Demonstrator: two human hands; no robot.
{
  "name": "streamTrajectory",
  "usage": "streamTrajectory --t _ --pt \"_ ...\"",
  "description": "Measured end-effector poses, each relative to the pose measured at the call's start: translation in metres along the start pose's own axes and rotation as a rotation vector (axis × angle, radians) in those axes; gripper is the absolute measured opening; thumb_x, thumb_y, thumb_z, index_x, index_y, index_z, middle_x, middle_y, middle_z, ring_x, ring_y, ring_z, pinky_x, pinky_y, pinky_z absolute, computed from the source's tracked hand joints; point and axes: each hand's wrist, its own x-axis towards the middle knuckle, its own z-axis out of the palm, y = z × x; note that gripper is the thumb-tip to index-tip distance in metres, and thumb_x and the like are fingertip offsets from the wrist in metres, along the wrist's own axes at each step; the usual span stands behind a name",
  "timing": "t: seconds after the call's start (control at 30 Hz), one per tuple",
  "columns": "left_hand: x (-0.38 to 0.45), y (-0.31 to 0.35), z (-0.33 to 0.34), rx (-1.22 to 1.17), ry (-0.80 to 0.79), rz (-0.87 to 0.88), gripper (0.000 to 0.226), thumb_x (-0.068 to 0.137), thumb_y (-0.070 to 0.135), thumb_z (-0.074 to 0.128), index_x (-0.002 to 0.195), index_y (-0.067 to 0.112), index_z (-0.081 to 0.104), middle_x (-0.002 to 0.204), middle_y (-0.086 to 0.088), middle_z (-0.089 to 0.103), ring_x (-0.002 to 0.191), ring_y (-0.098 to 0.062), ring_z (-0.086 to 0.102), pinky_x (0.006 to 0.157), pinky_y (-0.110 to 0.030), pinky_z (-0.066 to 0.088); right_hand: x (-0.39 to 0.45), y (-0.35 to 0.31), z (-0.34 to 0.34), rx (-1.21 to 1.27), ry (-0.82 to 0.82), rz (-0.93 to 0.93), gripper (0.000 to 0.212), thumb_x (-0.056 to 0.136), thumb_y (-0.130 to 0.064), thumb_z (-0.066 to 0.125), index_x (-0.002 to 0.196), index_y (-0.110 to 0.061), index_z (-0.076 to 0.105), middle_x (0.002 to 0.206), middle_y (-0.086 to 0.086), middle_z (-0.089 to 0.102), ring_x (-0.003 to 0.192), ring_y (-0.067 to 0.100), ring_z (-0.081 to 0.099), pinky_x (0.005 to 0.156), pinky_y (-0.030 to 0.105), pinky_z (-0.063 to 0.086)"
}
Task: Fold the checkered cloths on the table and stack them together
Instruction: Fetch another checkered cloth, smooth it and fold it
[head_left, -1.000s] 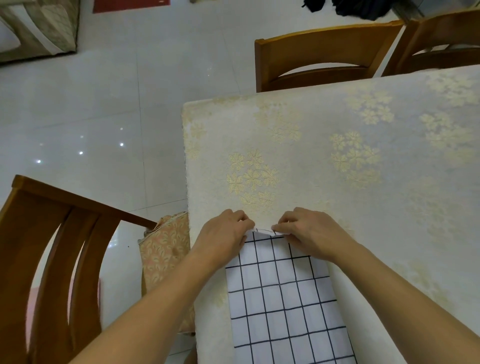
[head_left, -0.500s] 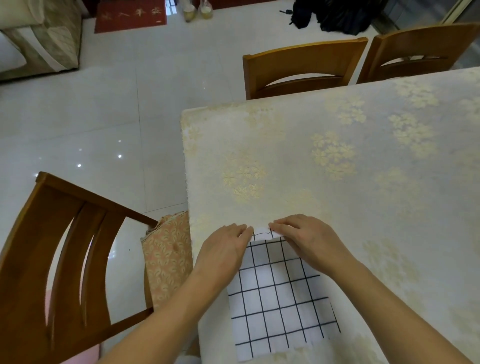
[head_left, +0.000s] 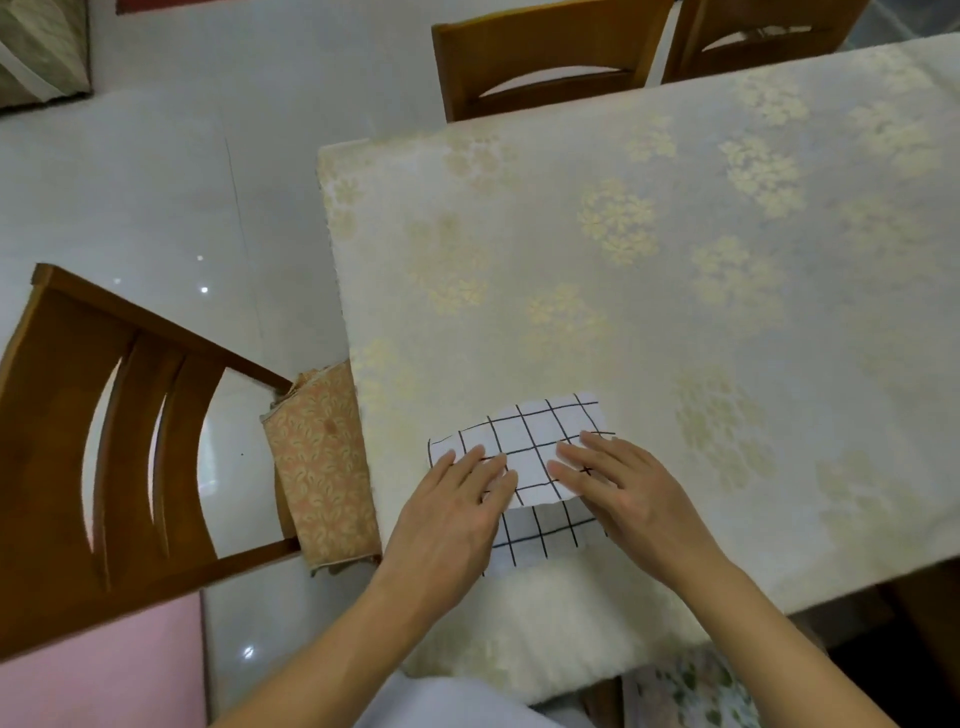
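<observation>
A white cloth (head_left: 524, 441) with a black grid lies folded near the worktop's (head_left: 675, 312) near edge, long axis left-right. Left hand (head_left: 457, 514) and right hand (head_left: 623, 493) press it, fingers flat.

Beneath the straight fingers (head_left: 485, 470) of both hands, parts of the folded white black-gridded cloth (head_left: 524, 434) lie hidden.

checkered cloth (head_left: 524, 441) | white, black grid | folded over (upper layer uneven) | flat near table edge
</observation>
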Motion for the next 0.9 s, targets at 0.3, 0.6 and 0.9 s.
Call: streamTrajectory --t 0.3,0.6,0.9 --pt "-0.032 0.020 0.042 -0.047 -0.075 0.042 0.052 0.081 0.014 0.077 0.131 0.015 0.063 0.137 -0.010 0.061 0.129 -0.029 0.056 0.107 -0.043 0.043 -0.050 -0.010 0.025 0.001 -0.096 0.029 0.041 0.094 -0.012 0.062 0.134 -0.023 0.061 0.142 0.001 0.057 0.135 0.028 0.050 0.104 0.046 0.046" --pt "-0.045 0.022 0.060 -0.053 -0.140 0.061 0.050 0.079 0.021 0.077 0.127 0.014 0.064 0.133 -0.011 0.063 0.124 -0.029 0.059 0.101 -0.041 0.049 -0.071 -0.013 0.039 -0.013 -0.154 0.077 0.052 0.087 -0.011 0.075 0.136 -0.021 0.060 0.147 0.002 0.052 0.142 0.027 0.041 0.112 0.048 0.039" --pt "-0.033 0.015 0.060 -0.104 -0.072 0.006 0.033 0.094 0.029 0.050 0.122 0.016 0.062 0.131 -0.006 0.060 0.120 -0.024 0.056 0.101 -0.039 0.046 -0.072 -0.021 0.039 -0.005 -0.197 0.104 0.038 0.102 -0.028 0.046 0.135 -0.018 0.061 0.146 0.001 0.054 0.142 0.023 0.042 0.111 0.050 0.039"
